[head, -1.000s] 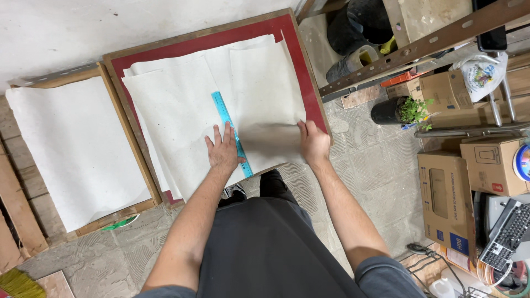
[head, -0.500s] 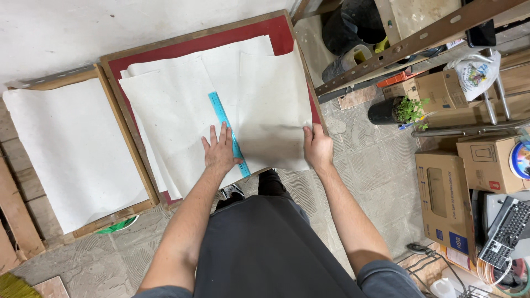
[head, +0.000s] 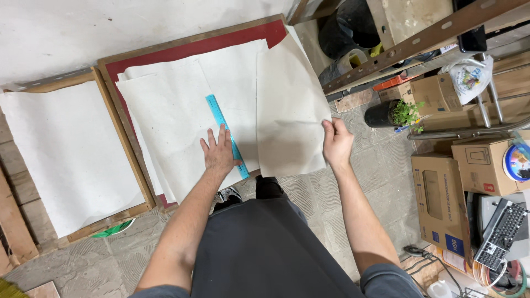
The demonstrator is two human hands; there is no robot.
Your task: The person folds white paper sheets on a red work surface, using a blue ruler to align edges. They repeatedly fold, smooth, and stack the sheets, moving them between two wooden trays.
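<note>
A red board (head: 182, 52) in a wooden frame is taken as landmark. On it a stack of large pale sheets (head: 176, 116) is spread. At its right edge one loose sheet (head: 290, 110) is lifted, clamped at its side by the fingers of the right hand (head: 337, 144). It seems light, soft and easily creased, so it is best held at an edge. The blue ruler (head: 225, 135) on the stack is pressed by the left hand (head: 220, 154), fingers spread flat.

Ruler (head: 225, 134) on the paper stack (head: 176, 121) — loose sheet (head: 290, 105) right, second frame (head: 61, 154) left.
</note>
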